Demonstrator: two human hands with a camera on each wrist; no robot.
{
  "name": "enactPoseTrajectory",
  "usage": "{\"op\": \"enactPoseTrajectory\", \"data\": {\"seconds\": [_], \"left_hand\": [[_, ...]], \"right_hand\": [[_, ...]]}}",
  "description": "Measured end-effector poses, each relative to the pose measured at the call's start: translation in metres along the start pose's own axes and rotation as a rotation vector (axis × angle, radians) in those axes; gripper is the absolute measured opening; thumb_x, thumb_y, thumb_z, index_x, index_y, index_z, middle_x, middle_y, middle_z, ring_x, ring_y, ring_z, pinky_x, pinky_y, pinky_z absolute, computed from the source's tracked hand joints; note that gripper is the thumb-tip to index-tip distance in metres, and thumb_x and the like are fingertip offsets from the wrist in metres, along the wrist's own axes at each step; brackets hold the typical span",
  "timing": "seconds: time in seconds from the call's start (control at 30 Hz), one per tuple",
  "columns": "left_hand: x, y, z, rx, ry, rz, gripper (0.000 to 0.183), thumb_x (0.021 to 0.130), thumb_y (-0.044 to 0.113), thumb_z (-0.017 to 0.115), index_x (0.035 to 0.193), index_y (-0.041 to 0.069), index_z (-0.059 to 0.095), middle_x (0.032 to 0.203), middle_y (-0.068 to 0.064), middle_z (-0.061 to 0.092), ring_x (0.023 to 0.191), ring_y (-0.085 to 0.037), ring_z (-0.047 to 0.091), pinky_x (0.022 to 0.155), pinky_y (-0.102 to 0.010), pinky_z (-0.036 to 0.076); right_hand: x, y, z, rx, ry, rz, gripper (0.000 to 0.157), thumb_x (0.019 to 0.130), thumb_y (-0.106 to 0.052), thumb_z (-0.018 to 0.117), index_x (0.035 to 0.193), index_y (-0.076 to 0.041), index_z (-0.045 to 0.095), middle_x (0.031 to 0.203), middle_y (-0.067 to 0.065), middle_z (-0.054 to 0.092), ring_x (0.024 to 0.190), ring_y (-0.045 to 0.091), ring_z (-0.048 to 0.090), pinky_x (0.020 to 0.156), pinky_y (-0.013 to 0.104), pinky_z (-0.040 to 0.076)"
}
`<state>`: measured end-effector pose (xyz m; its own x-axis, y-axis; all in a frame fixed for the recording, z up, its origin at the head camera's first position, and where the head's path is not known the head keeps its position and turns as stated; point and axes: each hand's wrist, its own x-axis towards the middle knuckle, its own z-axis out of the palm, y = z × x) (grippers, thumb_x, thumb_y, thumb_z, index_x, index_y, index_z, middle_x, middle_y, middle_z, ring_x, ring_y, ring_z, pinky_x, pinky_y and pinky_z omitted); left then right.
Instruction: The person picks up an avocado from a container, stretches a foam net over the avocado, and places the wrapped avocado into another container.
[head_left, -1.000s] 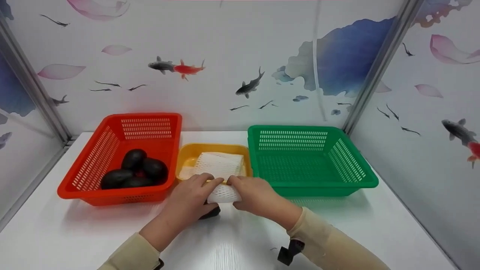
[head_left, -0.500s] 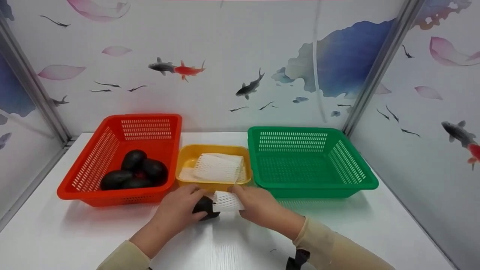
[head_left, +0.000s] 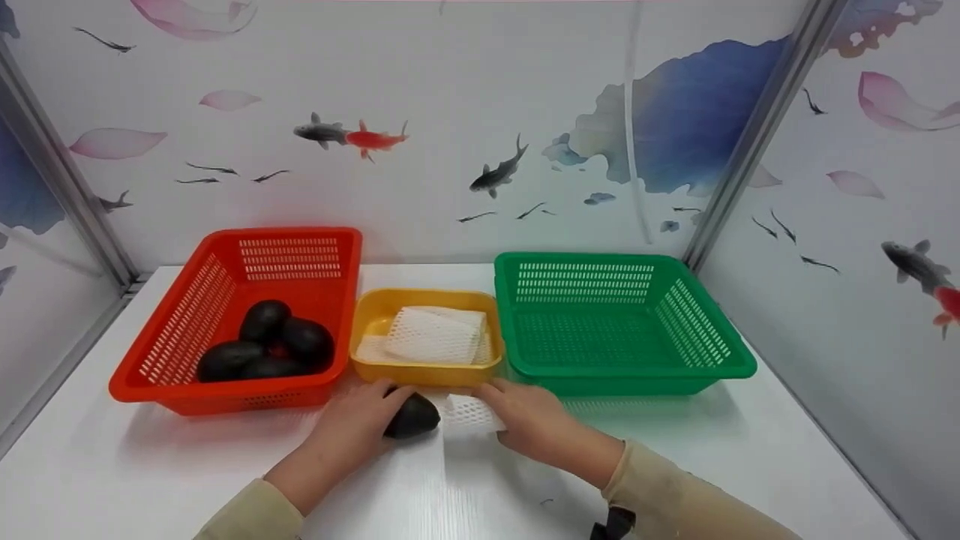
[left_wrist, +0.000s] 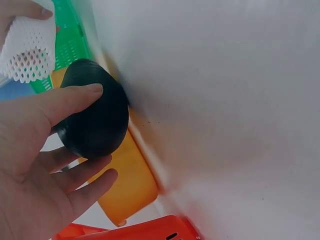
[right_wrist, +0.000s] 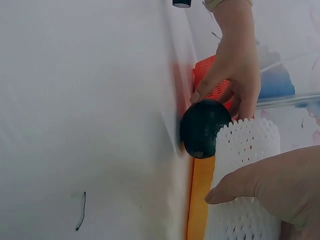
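My left hand (head_left: 354, 421) grips a dark, smooth avocado (head_left: 415, 418) at the table's front middle, thumb on its near side in the left wrist view, where the avocado (left_wrist: 97, 120) looks pear-shaped. To the right, my right hand (head_left: 531, 421) pinches a white foam net sleeve (head_left: 466, 412). In the right wrist view the sleeve's open, scalloped end (right_wrist: 247, 142) faces the avocado and overlaps its edge from that angle; the head view shows a small gap between them. Part of the sleeve is hidden behind my right hand.
A red basket (head_left: 142, 386) at left holds several dark avocados (head_left: 266, 322). A yellow tray (head_left: 427, 373) behind the hands holds folded white foam nets (head_left: 439, 334). The green basket (head_left: 622, 371) stands to its right. Patterned panels (head_left: 450, 75) enclose the white table (head_left: 375, 499).
Both hands have moved apart and slightly nearer. My left hand has let go of the sleeve and taken hold of the avocado. My right hand has carried the sleeve slightly right.
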<state>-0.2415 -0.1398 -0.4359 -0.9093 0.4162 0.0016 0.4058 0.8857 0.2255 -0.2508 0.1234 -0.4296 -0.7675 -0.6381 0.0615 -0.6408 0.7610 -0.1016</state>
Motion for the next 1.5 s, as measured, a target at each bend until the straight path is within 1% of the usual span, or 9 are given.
{"op": "enactPoseTrajectory", "data": {"seconds": [0.13,0.27,0.43,0.6,0.73,0.93,1.2,1.33,1.5], "left_hand": [[0.001,0.0,0.0,0.004,0.0,-0.018,0.06,0.082,0.014,0.08,0.137,0.018,0.057,0.129,-0.01,0.055,0.114,-0.031,0.052,0.101,-0.056,0.04],[-0.001,0.002,-0.001,0.005,0.033,-0.016,0.06,0.081,0.009,0.08,0.136,0.016,0.057,0.128,-0.011,0.054,0.114,-0.031,0.051,0.1,-0.055,0.041],[-0.008,0.005,-0.006,-0.084,0.095,0.003,0.06,0.083,0.005,0.076,0.137,0.018,0.055,0.131,-0.008,0.053,0.117,-0.028,0.05,0.1,-0.053,0.043],[-0.011,0.009,-0.009,-0.128,0.145,0.031,0.061,0.078,0.011,0.082,0.134,0.017,0.058,0.124,-0.007,0.056,0.112,-0.027,0.052,0.098,-0.05,0.045],[-0.013,0.014,-0.009,-0.134,0.143,0.06,0.064,0.073,0.013,0.086,0.131,0.014,0.059,0.121,-0.008,0.058,0.108,-0.029,0.054,0.096,-0.052,0.044],[-0.014,0.021,-0.007,-0.181,0.156,0.122,0.065,0.072,0.012,0.087,0.13,0.01,0.058,0.12,-0.01,0.058,0.108,-0.029,0.055,0.096,-0.05,0.047],[-0.011,0.028,-0.01,-0.248,0.059,0.062,0.072,0.074,0.014,0.086,0.136,0.003,0.051,0.127,-0.012,0.057,0.115,-0.03,0.053,0.101,-0.05,0.043],[-0.01,0.03,-0.01,-0.331,0.055,0.043,0.073,0.074,0.015,0.087,0.135,0.005,0.05,0.128,-0.009,0.057,0.117,-0.028,0.052,0.103,-0.049,0.041],[-0.01,0.031,-0.013,-0.437,0.068,0.03,0.066,0.074,0.017,0.087,0.13,0.011,0.054,0.125,-0.003,0.058,0.114,-0.024,0.052,0.102,-0.049,0.043]], "right_hand": [[-0.001,0.002,0.003,-0.003,-0.005,0.0,0.059,0.074,-0.003,0.081,0.125,-0.014,0.053,0.119,0.004,0.059,0.089,0.023,0.061,0.074,0.038,0.054],[0.0,0.004,0.006,-0.013,-0.023,0.014,0.058,0.074,-0.005,0.081,0.124,-0.015,0.054,0.12,0.004,0.059,0.091,0.023,0.061,0.074,0.037,0.054],[-0.001,0.004,0.007,-0.022,-0.036,0.027,0.057,0.075,-0.006,0.081,0.124,-0.014,0.054,0.12,0.006,0.06,0.093,0.024,0.062,0.076,0.039,0.054],[-0.002,0.007,0.008,-0.037,0.017,-0.009,0.058,0.073,-0.006,0.082,0.124,-0.013,0.053,0.115,0.006,0.061,0.088,0.025,0.062,0.072,0.038,0.054],[-0.001,0.007,0.007,-0.032,0.047,-0.034,0.06,0.073,-0.007,0.082,0.124,-0.013,0.052,0.113,0.006,0.061,0.088,0.025,0.062,0.071,0.039,0.054],[0.003,0.004,0.003,-0.02,0.027,-0.03,0.055,0.073,-0.009,0.083,0.119,-0.014,0.052,0.109,0.005,0.062,0.09,0.024,0.061,0.072,0.039,0.054],[0.007,-0.002,0.0,0.023,-0.004,-0.039,0.05,0.077,-0.015,0.082,0.119,-0.015,0.054,0.106,0.003,0.063,0.089,0.02,0.06,0.075,0.036,0.053],[0.008,-0.003,0.0,0.064,-0.004,-0.045,0.049,0.077,-0.02,0.082,0.119,-0.016,0.056,0.103,0.001,0.064,0.087,0.019,0.061,0.074,0.035,0.053],[0.011,-0.006,-0.001,0.12,-0.013,-0.042,0.055,0.078,-0.027,0.083,0.123,-0.015,0.054,0.107,0.001,0.065,0.091,0.018,0.062,0.079,0.036,0.053]]}}
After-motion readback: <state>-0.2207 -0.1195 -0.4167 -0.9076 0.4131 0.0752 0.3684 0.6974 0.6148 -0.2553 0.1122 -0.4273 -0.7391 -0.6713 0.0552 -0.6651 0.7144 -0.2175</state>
